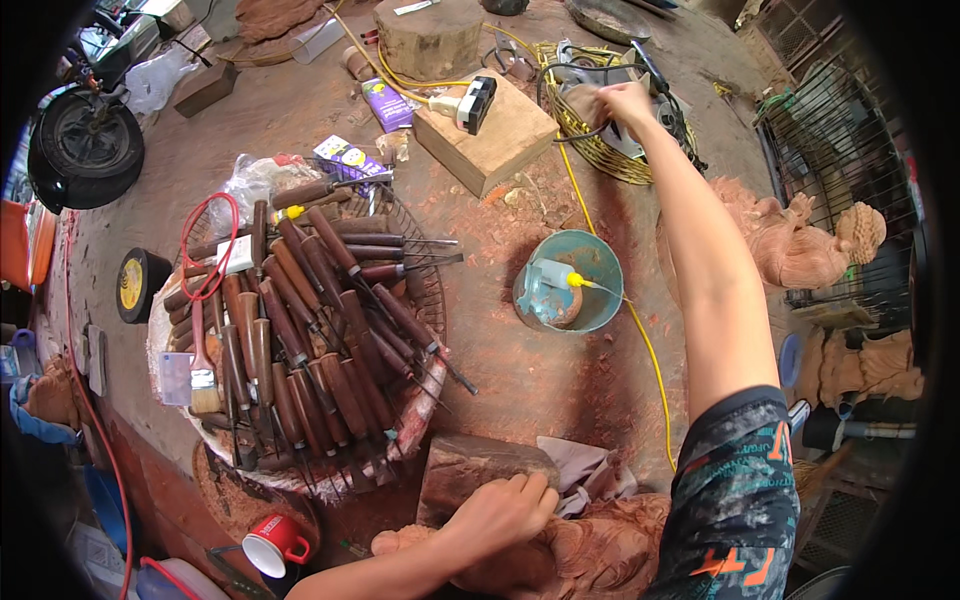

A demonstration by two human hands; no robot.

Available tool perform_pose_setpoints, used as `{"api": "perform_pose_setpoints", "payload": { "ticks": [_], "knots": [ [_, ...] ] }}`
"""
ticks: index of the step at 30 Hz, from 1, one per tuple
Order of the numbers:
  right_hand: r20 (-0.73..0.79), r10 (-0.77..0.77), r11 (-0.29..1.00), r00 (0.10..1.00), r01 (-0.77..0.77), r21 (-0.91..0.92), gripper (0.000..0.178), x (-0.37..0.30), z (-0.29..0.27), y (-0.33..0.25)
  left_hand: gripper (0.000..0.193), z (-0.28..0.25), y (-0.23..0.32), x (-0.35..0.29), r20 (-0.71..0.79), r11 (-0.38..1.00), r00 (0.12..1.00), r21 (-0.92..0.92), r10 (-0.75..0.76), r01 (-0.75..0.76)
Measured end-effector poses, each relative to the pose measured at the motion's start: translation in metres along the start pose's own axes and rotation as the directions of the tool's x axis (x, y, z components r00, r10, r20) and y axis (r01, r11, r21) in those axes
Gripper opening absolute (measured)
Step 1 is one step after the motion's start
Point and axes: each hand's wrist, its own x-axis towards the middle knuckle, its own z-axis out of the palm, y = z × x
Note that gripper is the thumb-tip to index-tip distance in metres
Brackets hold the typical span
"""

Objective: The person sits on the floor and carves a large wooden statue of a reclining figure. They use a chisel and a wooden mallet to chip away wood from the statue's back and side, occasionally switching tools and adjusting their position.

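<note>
My right hand [625,106] reaches far out over a coil of yellow cable [610,165]. Its fingers are closed beside a black cord [549,100] and some grey and dark items inside the coil; what they pinch is too small to tell. Close to me, a reddish carved wooden figure [610,545] lies partly under my left hand [505,515]. The fingers of that hand are curled over the figure, against a dark wooden block [465,475], with their tips hidden. Grey cloth or paper [585,470] sits beside the block.
A round wire basket [432,300] holds many wooden-handled chisels [300,330] and a brush [206,385]. A teal bucket [528,310] contains a yellow-tipped bottle [555,275]. A power socket [476,105] rests on a wood block [490,145]. Another carving [810,245] lies right; a red mug [277,545] stands front left.
</note>
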Motion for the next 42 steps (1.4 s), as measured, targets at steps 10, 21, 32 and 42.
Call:
{"api": "perform_pose_setpoints", "payload": {
  "ticks": [10, 21, 32, 42],
  "knots": [
    [-0.212, -0.567, 0.764, 0.796, 0.413, -0.495, 0.012, -0.051, -0.051, -0.022, 0.01, -0.007, -0.001, 0.0, 0.14, 1.0, 0.99, -0.022, 0.004, -0.001],
    [0.157, 0.123, 0.971, 0.98, -0.087, -0.222, 0.037, -0.032, -0.019, 0.034, 0.011, -0.009, -0.003, 0.002, 0.227, 0.997, 0.973, -0.066, -0.032, 0.048],
    [0.429, -0.096, 0.755, 0.898, -0.215, 0.619, 0.039, -0.041, -0.039, 0.043, 0.012, -0.009, -0.005, 0.001, 0.299, 0.993, 0.953, -0.089, -0.048, 0.078],
    [0.318, -0.115, 0.894, 0.941, 0.237, -0.379, 0.024, -0.031, -0.003, 0.033, 0.012, -0.007, -0.004, 0.0, 0.294, 0.99, 0.953, -0.09, -0.076, 0.107]
  ]
}}
